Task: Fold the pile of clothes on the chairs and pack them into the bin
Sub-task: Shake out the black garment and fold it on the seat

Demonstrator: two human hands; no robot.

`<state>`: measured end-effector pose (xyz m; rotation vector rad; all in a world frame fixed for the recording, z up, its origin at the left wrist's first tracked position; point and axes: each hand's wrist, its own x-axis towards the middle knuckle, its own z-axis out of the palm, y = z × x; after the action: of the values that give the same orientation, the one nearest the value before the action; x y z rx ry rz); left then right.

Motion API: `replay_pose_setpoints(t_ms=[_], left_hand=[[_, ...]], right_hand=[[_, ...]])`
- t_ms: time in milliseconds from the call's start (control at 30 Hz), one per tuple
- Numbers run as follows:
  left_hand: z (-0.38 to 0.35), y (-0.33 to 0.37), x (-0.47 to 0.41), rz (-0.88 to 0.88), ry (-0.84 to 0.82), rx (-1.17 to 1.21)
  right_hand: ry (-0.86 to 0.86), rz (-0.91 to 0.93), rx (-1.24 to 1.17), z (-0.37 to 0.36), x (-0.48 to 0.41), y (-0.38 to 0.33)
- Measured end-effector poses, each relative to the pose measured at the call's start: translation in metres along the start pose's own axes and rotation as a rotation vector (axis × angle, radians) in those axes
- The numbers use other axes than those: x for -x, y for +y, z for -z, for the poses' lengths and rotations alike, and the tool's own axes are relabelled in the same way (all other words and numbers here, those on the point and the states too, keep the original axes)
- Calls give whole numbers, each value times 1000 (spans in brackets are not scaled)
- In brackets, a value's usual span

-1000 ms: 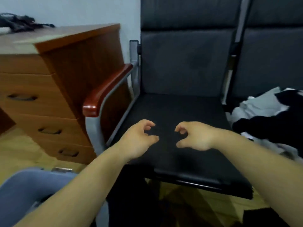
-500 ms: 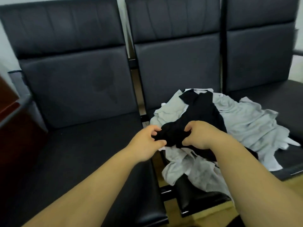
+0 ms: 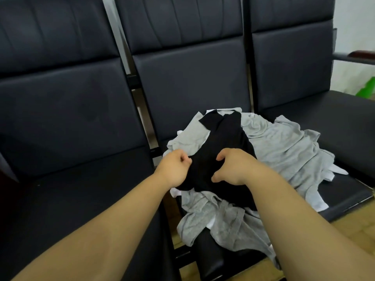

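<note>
A soft, crumpled pile of clothes (image 3: 284,151) lies on the middle seat of the padded, leather-like black chairs (image 3: 192,78) and spills to the right seat. On top is a matte black garment (image 3: 225,134), over wrinkled grey knit and white pieces. The left hand (image 3: 174,169) pinches its left edge with curled fingers. The right hand (image 3: 233,167) grips the cloth with fingers bent like a claw.

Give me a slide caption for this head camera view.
Left hand and right hand grip a black garment atop grey clothes on a black chair.
</note>
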<state>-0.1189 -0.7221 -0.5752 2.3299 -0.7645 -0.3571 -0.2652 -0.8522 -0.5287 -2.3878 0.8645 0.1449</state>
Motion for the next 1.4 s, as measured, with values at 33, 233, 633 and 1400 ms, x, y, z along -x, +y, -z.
replay_pose_setpoints(t_ms=[33, 233, 633, 1400], left_hand=[[6, 3, 0, 19, 45, 128], [47, 40, 16, 113, 14, 739], [115, 98, 42, 138, 7, 1070], [351, 48, 198, 0, 499, 1123]], right_hand=[[12, 7, 3, 0, 1, -1], [105, 71, -19, -15, 6, -17], [693, 130, -436, 27, 34, -21], [23, 770, -580, 95, 154, -247]])
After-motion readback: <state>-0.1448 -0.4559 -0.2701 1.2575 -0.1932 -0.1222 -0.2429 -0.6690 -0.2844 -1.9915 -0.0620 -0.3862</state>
